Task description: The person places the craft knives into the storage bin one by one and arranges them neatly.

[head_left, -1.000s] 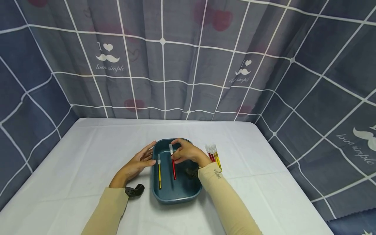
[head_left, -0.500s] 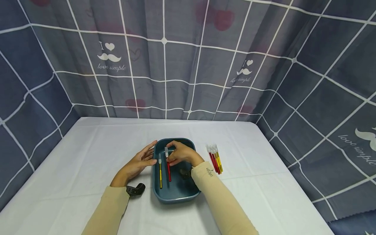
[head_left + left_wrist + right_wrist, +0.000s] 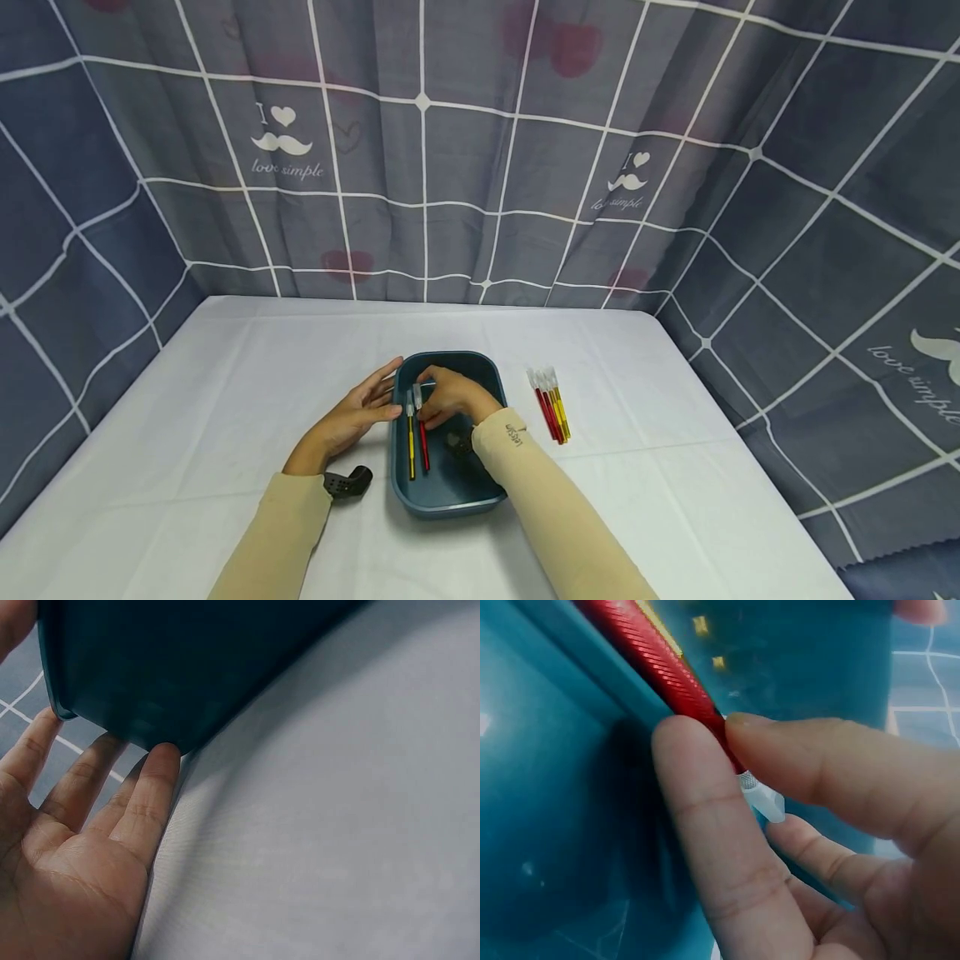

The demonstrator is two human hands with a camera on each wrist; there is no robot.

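Note:
A blue-green plastic tray [image 3: 457, 493] sits on the white cloth. Over its left half, my right hand [image 3: 456, 397] pinches a red craft knife [image 3: 424, 448] between thumb and finger. The right wrist view shows the knurled red handle [image 3: 656, 664] and a translucent cap [image 3: 767, 802] beyond the fingertips. Close beside it in the tray lies a yellow craft knife [image 3: 411, 443], cap toward the back. My left hand [image 3: 347, 427] touches the tray's left side with straight fingers, its thumb at the rim. In the left wrist view, fingertips [image 3: 161, 761] rest against the outer wall.
Right of the tray, several capped red and yellow craft knives [image 3: 552, 408] lie side by side on the white tablecloth [image 3: 645, 500]. Checked grey curtains [image 3: 465, 167] close off the back and sides. A black wrist device [image 3: 348, 483] sits at my left wrist.
My right hand has moved left and lowered the red craft knife beside the yellow one in the tray. The left hand stays at the tray's side.

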